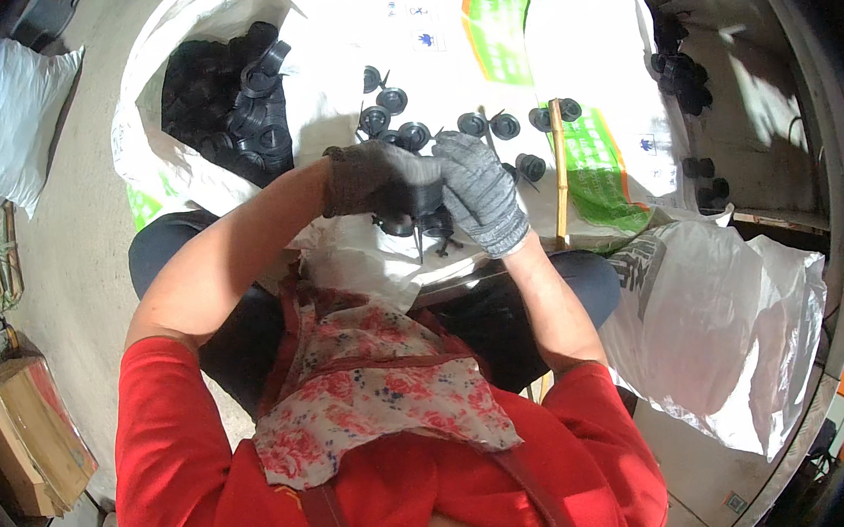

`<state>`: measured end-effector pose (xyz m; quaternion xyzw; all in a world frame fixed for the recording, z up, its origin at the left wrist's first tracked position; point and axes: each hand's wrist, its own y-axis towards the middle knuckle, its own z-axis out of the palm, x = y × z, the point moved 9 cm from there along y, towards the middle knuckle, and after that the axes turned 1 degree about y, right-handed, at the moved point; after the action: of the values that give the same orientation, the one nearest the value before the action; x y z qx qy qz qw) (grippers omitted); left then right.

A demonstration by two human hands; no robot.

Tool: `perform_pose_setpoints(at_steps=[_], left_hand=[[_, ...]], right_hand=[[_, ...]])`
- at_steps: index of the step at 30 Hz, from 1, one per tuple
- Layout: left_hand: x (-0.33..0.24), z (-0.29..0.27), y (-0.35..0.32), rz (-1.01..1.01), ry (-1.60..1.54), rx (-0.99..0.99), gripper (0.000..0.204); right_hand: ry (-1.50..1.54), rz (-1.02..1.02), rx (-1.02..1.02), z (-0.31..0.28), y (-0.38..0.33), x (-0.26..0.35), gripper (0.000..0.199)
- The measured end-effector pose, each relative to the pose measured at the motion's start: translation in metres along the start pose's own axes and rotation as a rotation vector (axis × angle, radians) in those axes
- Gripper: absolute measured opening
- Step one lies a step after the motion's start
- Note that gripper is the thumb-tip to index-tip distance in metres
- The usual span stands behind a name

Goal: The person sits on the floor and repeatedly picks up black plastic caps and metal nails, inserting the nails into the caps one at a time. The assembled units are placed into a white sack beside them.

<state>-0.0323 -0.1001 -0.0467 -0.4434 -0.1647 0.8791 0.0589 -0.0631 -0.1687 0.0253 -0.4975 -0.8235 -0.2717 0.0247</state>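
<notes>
Both gloved hands meet over the lap: left hand (375, 179) and right hand (481, 193) pinch a small black plastic part (425, 221) between them. More black parts (490, 125) lie on the white sack (424, 53) ahead, beside a wooden stick (560, 166).

Knit cloth gloves (481, 193), matt black plastic parts (398, 100), woven plastic sack (573, 39)

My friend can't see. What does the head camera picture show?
Two gloved hands, left hand and right hand, meet over a small black plastic part above the lap. More black round parts and a wooden stick lie on a white sack; another open sack holds many more.
</notes>
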Motion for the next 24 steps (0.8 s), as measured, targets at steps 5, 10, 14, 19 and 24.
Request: perform_pose_setpoints(at_steps=[5,10,14,19,24], left_hand=[[-0.039,0.001,0.002,0.470,1.619,-0.533,0.030],[-0.081,0.012,-0.017,0.675,1.436,-0.899,0.026],[-0.067,-0.064,-0.012,0.623,0.845,-0.784,0.048],[0.003,0.007,0.031,-0.061,-0.644,-0.469,0.089],[-0.032,-0.003,0.030,0.405,-0.329,-0.271,0.061]], right_hand=[[0.089,0.326,0.349,0.031,0.000,-0.019,0.007],[1.118,0.282,-0.112,0.001,-0.001,-0.039,0.012],[1.932,0.650,-0.484,0.011,-0.017,-0.080,0.006],[1.292,0.812,-0.755,-0.015,-0.038,-0.082,0.008],[1.029,0.745,-0.697,-0.018,-0.017,-0.054,0.020]])
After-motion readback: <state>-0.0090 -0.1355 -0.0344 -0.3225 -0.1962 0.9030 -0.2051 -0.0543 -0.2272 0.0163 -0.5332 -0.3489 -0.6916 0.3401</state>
